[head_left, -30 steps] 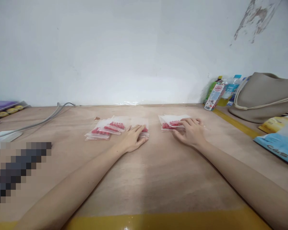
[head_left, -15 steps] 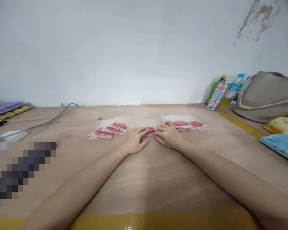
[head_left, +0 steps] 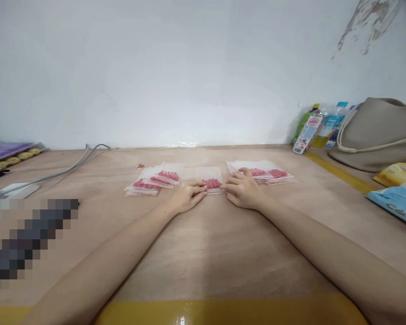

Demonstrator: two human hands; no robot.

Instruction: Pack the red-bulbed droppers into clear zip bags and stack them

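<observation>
A small clear zip bag (head_left: 209, 173) lies flat in the middle of the table, with several red pieces (head_left: 212, 183) in a row near its front edge. My left hand (head_left: 186, 197) pinches the bag's lower left corner between thumb and fingers. At the opposite corner, my right hand (head_left: 243, 189) has its thumb and index finger closed on the right edge, its other fingers curled. Beside my left hand is a fanned pile of similar bags (head_left: 145, 181) with red pieces. Another pile of filled bags (head_left: 277, 173) sits just behind my right hand, which partly covers it.
Bottles (head_left: 329, 126) and a carton (head_left: 308, 134) stand at the back right by the wall, beside a grey-beige bag (head_left: 382, 131). A blue packet (head_left: 397, 201) lies at the right edge. On the left are a grey cable (head_left: 67, 170) and a purple-and-yellow tray (head_left: 11, 153).
My left hand has drawn slightly left and its fingers have closed at the bag's corner, uncovering more of the red pieces. My right hand has shifted slightly right.
</observation>
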